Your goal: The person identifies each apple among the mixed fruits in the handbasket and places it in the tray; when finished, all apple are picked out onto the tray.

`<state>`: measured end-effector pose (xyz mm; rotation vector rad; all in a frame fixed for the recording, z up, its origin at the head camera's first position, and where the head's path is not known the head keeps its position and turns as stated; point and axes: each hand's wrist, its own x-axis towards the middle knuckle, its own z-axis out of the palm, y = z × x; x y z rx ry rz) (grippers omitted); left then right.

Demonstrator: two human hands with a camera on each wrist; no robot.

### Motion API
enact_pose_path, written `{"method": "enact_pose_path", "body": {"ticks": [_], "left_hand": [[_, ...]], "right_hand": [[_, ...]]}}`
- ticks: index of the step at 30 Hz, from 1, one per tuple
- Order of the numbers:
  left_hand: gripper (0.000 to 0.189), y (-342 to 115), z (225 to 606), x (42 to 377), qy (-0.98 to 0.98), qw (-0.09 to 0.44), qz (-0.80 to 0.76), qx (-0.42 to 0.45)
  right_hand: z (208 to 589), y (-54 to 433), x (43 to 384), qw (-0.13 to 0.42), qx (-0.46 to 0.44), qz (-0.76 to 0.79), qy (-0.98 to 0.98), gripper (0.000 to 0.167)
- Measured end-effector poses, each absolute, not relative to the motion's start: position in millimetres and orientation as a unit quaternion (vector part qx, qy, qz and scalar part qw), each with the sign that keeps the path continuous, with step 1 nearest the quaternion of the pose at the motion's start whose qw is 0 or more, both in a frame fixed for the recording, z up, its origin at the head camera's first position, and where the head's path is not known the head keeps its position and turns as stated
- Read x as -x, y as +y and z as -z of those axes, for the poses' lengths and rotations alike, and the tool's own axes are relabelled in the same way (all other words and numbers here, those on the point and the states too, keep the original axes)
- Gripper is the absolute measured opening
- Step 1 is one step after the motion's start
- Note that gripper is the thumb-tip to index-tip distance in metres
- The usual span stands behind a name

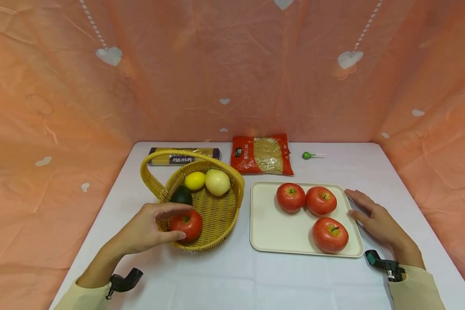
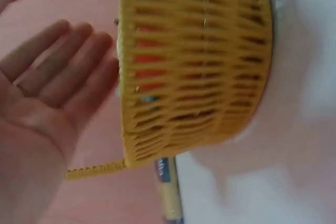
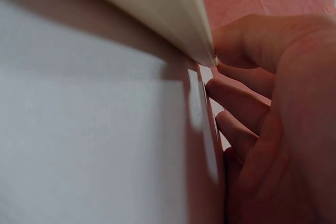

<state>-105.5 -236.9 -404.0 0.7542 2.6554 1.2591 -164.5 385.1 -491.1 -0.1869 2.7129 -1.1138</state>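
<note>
My left hand (image 1: 155, 227) is at the near left rim of a yellow woven basket (image 1: 221, 221). Its thumb and fingers lie on either side of a red apple (image 1: 188, 224) inside; the left wrist view shows the fingers straight above the rim. A dark green avocado (image 1: 181, 195), a lemon (image 1: 195, 181) and a pale round fruit (image 1: 217, 182) share the basket. Beside the right edge of a cream tray (image 1: 273, 234), my right hand (image 1: 377, 219) has its thumb at the rim and its fingers relaxed. On the tray sit three apples (image 1: 321, 200).
Behind the basket lies a pack of spaghetti (image 1: 184, 156), partly covered by the arched handle (image 1: 190, 153). A red bag of pasta (image 1: 261, 154) and a small green-headed lollipop (image 1: 307, 155) lie along the back. Pink curtain (image 1: 232, 73) surrounds the white table (image 1: 232, 275).
</note>
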Motion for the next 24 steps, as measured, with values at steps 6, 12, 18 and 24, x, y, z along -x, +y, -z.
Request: {"method": "enact_pose_path", "body": {"ticks": [6,12,18,24], "left_hand": [[0.058,-227.8,404.3,108.5,0.936,0.053,-0.260,-0.231],[0.057,-214.0,410.0,110.3,0.948,0.046,-0.229,-0.216],[0.058,-200.6,415.7,109.9,0.949,0.045,-0.238,-0.204],[0.060,-190.4,417.4,111.6,0.944,0.067,-0.249,-0.206]], "right_hand": [[490.0,384.5,164.8,0.096,0.069,0.376,0.919,0.073],[490.9,385.0,164.7,0.095,0.072,0.372,0.921,0.073],[491.3,386.1,165.2,0.103,0.066,0.371,0.921,0.073],[491.7,385.8,164.6,0.100,0.066,0.373,0.920,0.072]]}}
